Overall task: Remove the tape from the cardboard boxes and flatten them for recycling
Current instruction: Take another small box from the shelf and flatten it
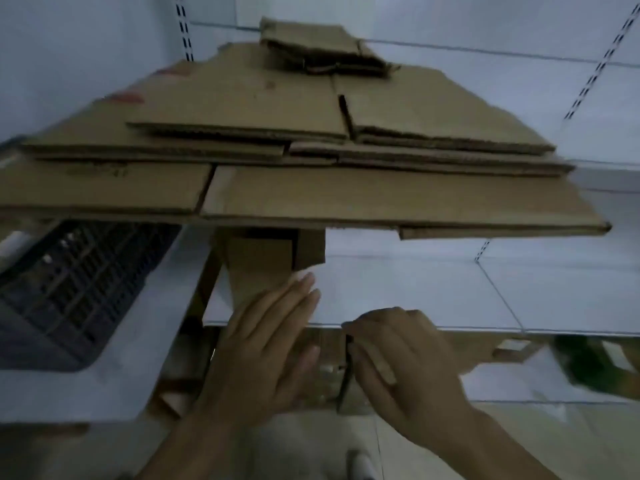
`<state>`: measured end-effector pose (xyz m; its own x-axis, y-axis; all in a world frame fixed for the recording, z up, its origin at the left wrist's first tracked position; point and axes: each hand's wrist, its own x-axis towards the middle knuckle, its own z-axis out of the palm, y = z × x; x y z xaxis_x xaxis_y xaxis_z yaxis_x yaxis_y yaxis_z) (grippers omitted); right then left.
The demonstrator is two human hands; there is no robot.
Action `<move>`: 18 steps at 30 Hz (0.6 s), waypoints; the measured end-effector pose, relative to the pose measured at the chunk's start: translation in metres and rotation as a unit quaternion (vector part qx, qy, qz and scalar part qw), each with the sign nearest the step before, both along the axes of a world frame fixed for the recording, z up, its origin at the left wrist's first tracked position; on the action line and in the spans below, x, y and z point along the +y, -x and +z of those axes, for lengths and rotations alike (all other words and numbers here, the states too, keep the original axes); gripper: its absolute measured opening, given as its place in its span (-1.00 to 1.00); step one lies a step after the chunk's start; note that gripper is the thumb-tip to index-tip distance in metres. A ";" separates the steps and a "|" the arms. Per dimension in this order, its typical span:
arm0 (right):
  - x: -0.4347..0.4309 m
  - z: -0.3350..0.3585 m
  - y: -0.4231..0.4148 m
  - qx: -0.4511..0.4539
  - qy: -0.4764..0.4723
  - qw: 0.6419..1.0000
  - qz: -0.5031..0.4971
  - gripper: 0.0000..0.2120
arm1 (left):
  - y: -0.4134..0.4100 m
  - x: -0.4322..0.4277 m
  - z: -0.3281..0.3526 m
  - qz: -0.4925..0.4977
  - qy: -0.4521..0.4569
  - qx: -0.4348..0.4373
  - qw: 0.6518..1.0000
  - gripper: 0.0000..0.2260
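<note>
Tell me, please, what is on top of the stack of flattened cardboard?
A smaller folded cardboard bundle rests at the far end of the stack. Anything between the stacked sheets is covered.

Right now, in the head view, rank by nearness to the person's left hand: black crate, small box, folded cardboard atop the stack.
1. small box, under the left hand, touching it.
2. black crate, on the left.
3. folded cardboard, far back atop the stack.

I can't read anything: dark print [98, 172] on the bottom cardboard sheet [104, 192] and red marks [128, 97] higher up are blurred.
</note>
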<state>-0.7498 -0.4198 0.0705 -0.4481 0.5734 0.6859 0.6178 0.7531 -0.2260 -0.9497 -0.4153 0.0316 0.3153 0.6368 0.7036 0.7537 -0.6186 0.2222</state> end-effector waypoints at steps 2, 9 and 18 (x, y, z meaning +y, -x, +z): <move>0.009 -0.039 0.010 -0.054 0.091 0.994 0.001 -0.91 | 0.014 -0.012 -0.029 0.053 0.137 -0.054 0.988 -0.53; 0.077 -0.118 0.051 -0.030 0.314 0.949 0.016 -0.73 | 0.042 -0.034 -0.069 0.140 0.276 -0.160 0.937 -0.44; 0.244 -0.101 0.140 -0.166 0.293 0.935 -0.112 -0.29 | 0.042 -0.060 -0.067 0.208 0.272 -0.218 0.914 -0.64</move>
